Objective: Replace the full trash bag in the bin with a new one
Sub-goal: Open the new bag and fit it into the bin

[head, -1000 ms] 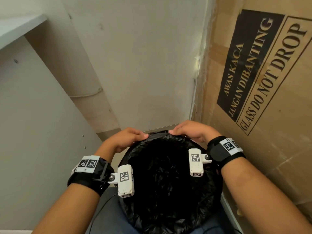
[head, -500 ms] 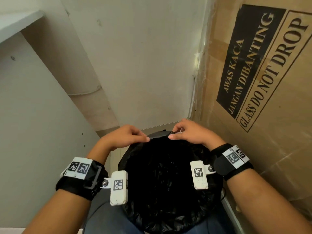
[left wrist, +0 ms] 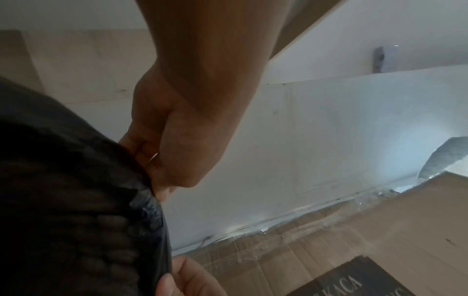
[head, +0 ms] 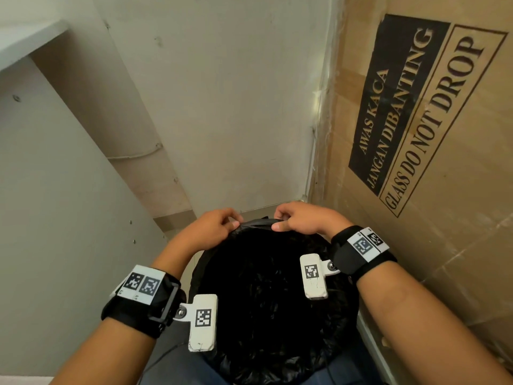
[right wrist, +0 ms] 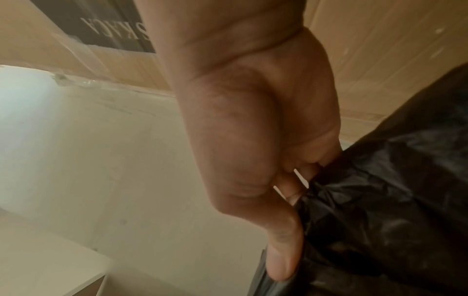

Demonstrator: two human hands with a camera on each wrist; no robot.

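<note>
A black trash bag (head: pixel 266 301) lines a round bin below me, its mouth wide and its inside dark. Both hands hold the bag's far edge (head: pixel 256 224). My left hand (head: pixel 213 227) pinches the plastic between thumb and curled fingers, left of centre. My right hand (head: pixel 297 219) pinches the same edge a little to the right. In the left wrist view the left hand (left wrist: pixel 162 160) grips crinkled black plastic (left wrist: pixel 149 216). The right wrist view shows my right hand (right wrist: pixel 283 200) with its thumb pressed along the bag (right wrist: pixel 380 200). The bin's own body is hidden under the bag.
A large cardboard box (head: pixel 433 151) printed "GLASS DO NOT DROP" stands close on the right. A pale wall (head: pixel 222 107) is straight ahead, and a white cabinet side (head: pixel 55 218) closes the left. The bin sits in a narrow gap between them.
Both hands have moved closer together along the bag's far edge and lifted it slightly, going from resting over the rim to pinching the plastic.
</note>
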